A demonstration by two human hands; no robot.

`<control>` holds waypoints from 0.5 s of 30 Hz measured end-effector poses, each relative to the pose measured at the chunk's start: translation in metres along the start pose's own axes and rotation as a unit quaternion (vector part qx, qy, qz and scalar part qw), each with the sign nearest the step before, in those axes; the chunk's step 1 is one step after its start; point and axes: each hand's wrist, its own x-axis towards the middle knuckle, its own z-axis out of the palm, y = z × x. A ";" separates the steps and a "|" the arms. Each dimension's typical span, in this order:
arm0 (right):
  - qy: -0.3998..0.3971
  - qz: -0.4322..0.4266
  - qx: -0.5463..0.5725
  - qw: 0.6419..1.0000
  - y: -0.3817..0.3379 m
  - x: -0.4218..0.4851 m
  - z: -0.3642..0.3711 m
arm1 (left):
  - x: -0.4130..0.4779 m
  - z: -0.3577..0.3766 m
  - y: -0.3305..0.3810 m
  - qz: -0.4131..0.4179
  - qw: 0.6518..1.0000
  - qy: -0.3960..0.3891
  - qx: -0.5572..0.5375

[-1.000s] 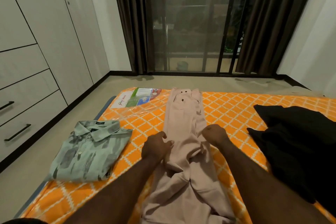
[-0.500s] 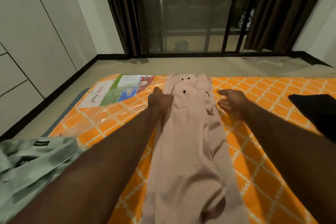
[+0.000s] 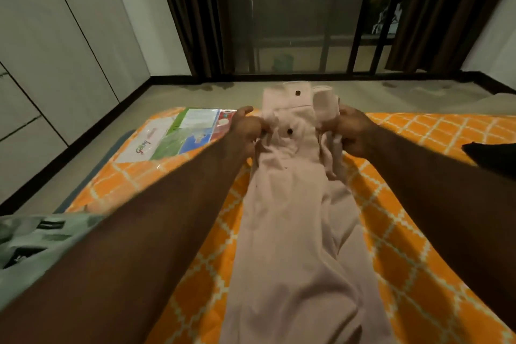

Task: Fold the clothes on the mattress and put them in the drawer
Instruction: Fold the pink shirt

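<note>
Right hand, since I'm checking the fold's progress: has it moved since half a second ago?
Yes. The right hand moved off the bare orange mattress, leftward onto the pink trousers, and grips their waist edge.

Both arms are bare skin from the lower edge of view up to the wrists. The right forearm (image 3: pixel 435 184) carries fine short hair along its top. The left forearm (image 3: pixel 156 218) is smeared by blur. The left grip (image 3: pixel 247 131) and right grip (image 3: pixel 353 134) are bare, knuckles rounded.
</note>
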 end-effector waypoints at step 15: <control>-0.041 -0.034 -0.202 0.978 0.035 -0.147 -0.031 | -0.100 -0.086 -0.044 0.355 0.752 -0.165 0.531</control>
